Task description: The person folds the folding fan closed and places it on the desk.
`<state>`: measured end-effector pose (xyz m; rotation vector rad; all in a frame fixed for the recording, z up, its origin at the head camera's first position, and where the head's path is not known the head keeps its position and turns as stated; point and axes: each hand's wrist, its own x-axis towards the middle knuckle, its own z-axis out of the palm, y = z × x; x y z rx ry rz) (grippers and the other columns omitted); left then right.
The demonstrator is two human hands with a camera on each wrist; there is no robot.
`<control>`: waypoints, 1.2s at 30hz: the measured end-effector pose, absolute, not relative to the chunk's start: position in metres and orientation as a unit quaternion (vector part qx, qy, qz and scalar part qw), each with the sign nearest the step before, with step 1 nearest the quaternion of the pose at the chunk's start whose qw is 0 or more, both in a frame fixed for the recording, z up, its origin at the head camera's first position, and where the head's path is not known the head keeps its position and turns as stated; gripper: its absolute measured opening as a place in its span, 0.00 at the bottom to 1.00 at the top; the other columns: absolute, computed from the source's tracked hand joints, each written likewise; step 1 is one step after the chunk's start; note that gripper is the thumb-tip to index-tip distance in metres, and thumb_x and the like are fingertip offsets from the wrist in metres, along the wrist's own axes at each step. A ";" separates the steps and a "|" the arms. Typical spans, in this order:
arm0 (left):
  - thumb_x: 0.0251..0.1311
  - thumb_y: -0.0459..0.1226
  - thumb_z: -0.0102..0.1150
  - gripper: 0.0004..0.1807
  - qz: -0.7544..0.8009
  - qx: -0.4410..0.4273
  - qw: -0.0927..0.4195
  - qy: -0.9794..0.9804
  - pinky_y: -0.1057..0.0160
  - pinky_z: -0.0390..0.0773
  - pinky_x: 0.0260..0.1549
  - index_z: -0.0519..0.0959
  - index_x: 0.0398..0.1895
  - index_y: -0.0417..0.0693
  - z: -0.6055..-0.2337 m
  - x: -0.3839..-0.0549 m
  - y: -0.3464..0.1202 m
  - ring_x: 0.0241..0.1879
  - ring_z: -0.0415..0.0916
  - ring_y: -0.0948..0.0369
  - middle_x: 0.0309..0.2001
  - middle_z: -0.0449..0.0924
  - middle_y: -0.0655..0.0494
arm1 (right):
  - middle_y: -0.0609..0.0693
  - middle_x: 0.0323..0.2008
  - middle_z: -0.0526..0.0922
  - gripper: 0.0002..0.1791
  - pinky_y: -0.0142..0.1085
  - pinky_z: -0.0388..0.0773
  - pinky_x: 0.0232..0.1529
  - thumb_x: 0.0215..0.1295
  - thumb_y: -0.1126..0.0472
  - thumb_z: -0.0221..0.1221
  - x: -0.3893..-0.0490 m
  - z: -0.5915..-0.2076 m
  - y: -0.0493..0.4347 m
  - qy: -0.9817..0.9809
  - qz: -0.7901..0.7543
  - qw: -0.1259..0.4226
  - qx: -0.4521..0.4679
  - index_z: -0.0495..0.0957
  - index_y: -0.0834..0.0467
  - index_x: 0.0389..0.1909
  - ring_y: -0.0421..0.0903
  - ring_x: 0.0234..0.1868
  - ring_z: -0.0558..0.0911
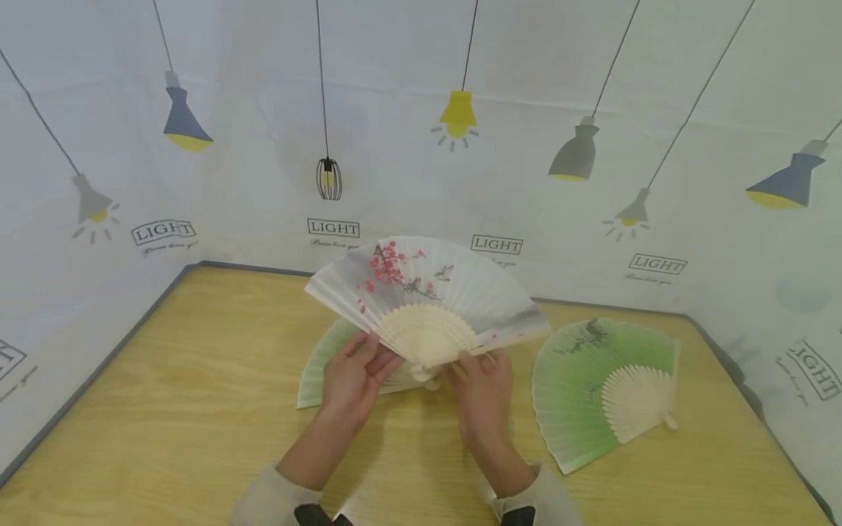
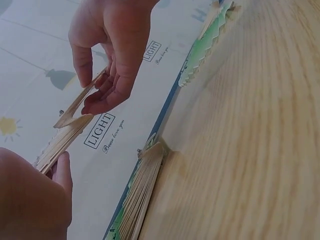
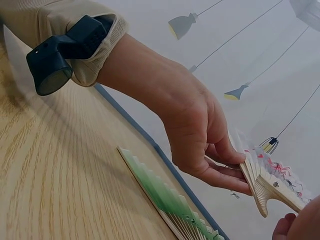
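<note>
A white folding fan [image 1: 460, 292] with red blossoms and small birds is spread wide, raised over the table. My left hand [image 1: 351, 380] pinches its left outer rib between thumb and fingers. On the other side, my right hand [image 1: 487, 391] grips the right outer rib near the pivot. The right wrist view shows the left hand [image 3: 195, 135] with its fingertips on the ribs [image 3: 252, 180]. Behind the white fan lies a green folding fan [image 1: 316, 365], partly hidden by it and the left hand. A second green folding fan [image 1: 569, 394] lies spread on the right.
The wooden table [image 1: 164, 416] has a dark edge along its back and sides. Behind it hangs a white backdrop [image 1: 395, 109] printed with lamps and the word LIGHT. Dark wrist devices [image 1: 518, 516] sit at the pale sleeves [image 1: 272, 500].
</note>
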<state>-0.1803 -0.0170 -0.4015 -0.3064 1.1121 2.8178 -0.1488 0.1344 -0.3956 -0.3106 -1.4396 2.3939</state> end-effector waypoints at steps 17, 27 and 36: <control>0.70 0.29 0.46 0.23 0.912 -0.095 0.066 0.393 0.52 0.80 0.47 0.59 0.65 0.29 -0.401 -0.180 -0.015 0.40 0.82 0.50 0.46 0.78 0.37 | 0.60 0.48 0.79 0.17 0.46 0.79 0.50 0.69 0.72 0.49 -0.146 -0.394 0.140 -0.511 0.844 0.136 -0.091 0.67 0.64 0.58 0.51 0.45 0.80; 0.71 0.31 0.46 0.21 0.900 -0.062 0.081 0.423 0.52 0.80 0.47 0.64 0.63 0.30 -0.398 -0.179 -0.018 0.40 0.82 0.50 0.46 0.79 0.39 | 0.59 0.46 0.79 0.15 0.47 0.78 0.53 0.68 0.72 0.49 -0.145 -0.391 0.140 -0.511 0.846 0.133 -0.075 0.70 0.65 0.55 0.52 0.47 0.79; 0.71 0.32 0.47 0.20 0.895 -0.056 0.102 0.431 0.53 0.80 0.48 0.65 0.63 0.31 -0.399 -0.177 -0.018 0.40 0.82 0.51 0.45 0.79 0.41 | 0.58 0.46 0.79 0.17 0.45 0.78 0.52 0.67 0.72 0.49 -0.144 -0.392 0.140 -0.522 0.838 0.137 -0.085 0.72 0.63 0.56 0.52 0.47 0.79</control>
